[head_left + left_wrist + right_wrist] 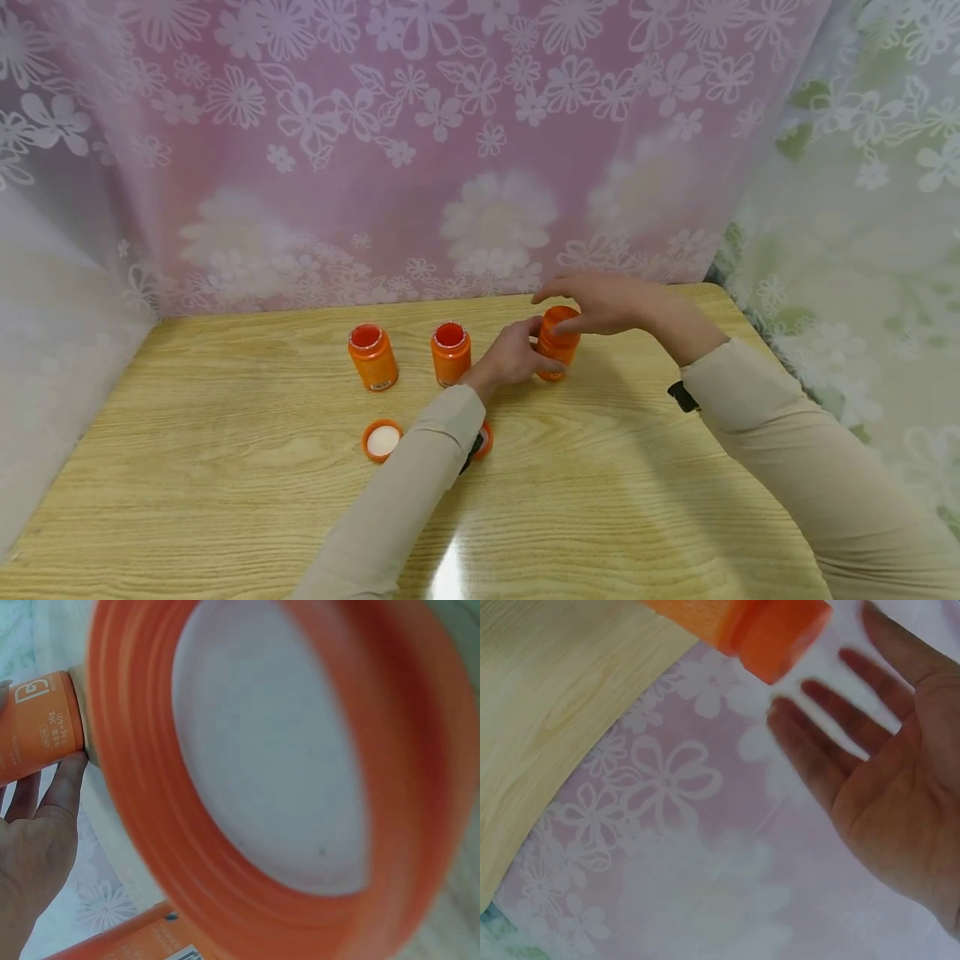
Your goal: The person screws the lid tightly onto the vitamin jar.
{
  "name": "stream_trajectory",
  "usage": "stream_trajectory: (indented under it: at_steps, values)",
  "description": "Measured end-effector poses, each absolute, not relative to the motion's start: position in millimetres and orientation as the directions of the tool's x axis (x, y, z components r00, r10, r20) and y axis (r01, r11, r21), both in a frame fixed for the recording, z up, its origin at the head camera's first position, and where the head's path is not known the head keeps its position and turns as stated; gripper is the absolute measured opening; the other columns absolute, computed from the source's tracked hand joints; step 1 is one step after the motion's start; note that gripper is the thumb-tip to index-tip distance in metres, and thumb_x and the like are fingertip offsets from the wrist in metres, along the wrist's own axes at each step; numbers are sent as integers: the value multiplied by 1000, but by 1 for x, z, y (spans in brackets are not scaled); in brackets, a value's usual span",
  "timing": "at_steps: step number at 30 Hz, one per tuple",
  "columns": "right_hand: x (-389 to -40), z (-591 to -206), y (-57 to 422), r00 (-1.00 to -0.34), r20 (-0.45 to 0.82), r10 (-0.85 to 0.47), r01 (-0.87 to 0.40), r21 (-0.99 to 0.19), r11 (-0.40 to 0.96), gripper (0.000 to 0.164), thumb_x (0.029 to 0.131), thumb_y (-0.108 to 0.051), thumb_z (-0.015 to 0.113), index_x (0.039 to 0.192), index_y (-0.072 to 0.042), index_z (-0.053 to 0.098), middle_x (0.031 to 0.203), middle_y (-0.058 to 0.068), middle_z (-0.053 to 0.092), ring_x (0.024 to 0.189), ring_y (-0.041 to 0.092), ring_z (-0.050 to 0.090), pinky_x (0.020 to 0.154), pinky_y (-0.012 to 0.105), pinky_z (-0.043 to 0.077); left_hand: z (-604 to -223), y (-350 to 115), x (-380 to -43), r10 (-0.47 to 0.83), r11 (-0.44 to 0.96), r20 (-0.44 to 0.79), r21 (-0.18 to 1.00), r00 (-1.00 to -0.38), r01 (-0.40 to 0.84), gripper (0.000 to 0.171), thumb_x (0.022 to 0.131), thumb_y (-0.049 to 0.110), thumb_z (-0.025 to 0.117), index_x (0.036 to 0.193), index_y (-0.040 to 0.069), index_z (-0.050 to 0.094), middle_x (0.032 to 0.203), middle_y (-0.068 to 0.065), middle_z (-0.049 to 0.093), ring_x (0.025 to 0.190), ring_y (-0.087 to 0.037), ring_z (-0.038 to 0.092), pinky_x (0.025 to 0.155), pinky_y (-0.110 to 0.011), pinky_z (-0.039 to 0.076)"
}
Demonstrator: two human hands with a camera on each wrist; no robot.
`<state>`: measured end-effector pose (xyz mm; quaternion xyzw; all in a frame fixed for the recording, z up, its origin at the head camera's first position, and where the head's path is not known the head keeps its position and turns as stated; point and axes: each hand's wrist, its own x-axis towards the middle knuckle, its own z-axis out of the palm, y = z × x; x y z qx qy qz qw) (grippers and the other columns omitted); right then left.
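An orange bottle (557, 343) with its orange lid on stands upright at the right of the row. My left hand (512, 353) holds its lower body, fingers and thumb on either side; the left wrist view also shows this hand (37, 847) at the printed bottle (46, 724). Over the bottle's top hovers my right hand (606, 302), and in the right wrist view its fingers (806, 750) are spread, apart from the lid (784, 637). Under my left forearm an upturned orange lid (487, 439) is partly hidden; a white-lined lid looms large in the left wrist view.
Two uncapped orange bottles, one at the left (375, 364) and one in the middle (452, 360), stand upright. Another upturned lid (382, 441) lies in front of them. Flowered curtains (487, 150) hang behind and beside the wooden table (225, 467).
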<state>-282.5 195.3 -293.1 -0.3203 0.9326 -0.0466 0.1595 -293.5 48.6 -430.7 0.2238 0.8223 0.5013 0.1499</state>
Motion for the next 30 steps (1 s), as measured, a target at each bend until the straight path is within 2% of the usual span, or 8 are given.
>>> stream_trajectory:
  at_steps: [4,7,13,17,20,24,28,30]
  values:
    - [-284,-291,198,-668,-265,-696,-645,-260,718,35,81,-14,64,116,-10,57,116,8,52,102,27,49,86,43,40,-430,48,-294,513,403,-23,889,-858,217,51,72,23,74,117,14,51,103,7,56,89,-9,56,72,-21,47]
    - [-286,-294,196,-677,-272,-684,-639,-244,730,31,80,-13,65,111,-10,60,108,6,54,93,23,52,82,39,43,-430,49,-294,512,401,-31,893,-858,207,53,71,22,75,119,16,52,103,8,57,89,-9,56,73,-20,47]
    - [-284,-302,186,-789,-251,-561,-547,-128,827,34,82,-31,63,106,-8,60,96,4,57,79,19,53,70,35,46,-431,48,-292,513,384,-38,904,-857,190,50,71,22,75,116,19,54,102,9,57,89,-10,56,71,-21,47]
    - [-281,-306,180,-853,-284,-437,-451,-17,892,45,83,-51,51,102,-10,56,82,3,57,67,19,53,57,32,45,-432,46,-291,503,402,-49,897,-863,183,49,71,22,75,115,18,54,105,8,56,92,-12,56,71,-21,47]
    - [-279,-306,181,-863,-304,-403,-425,7,905,53,85,-56,44,113,-12,52,97,7,59,80,24,57,62,38,47,-432,46,-292,502,422,-42,884,-864,202,55,70,23,76,120,19,52,106,7,56,93,-12,55,73,-21,46]
    - [-280,-300,187,-792,-285,-540,-531,-115,839,48,89,-39,49,130,-14,44,131,13,41,115,32,43,88,50,37,-433,46,-293,503,422,-32,882,-864,213,60,71,24,75,124,18,49,107,7,56,92,-10,55,74,-22,46]
    - [-283,-295,194,-669,-267,-694,-640,-267,720,37,86,-15,59,122,-10,53,125,10,46,113,28,43,92,46,35,-434,48,-294,509,415,-28,884,-860,217,56,72,25,75,121,16,50,105,8,56,91,-9,56,75,-22,47]
    - [-284,-295,195,-652,-259,-713,-652,-289,701,32,83,-11,62,115,-9,58,115,7,53,104,24,49,88,43,39,-433,49,-295,509,420,-21,879,-861,227,56,72,25,75,121,17,50,104,9,56,90,-8,56,75,-21,46]
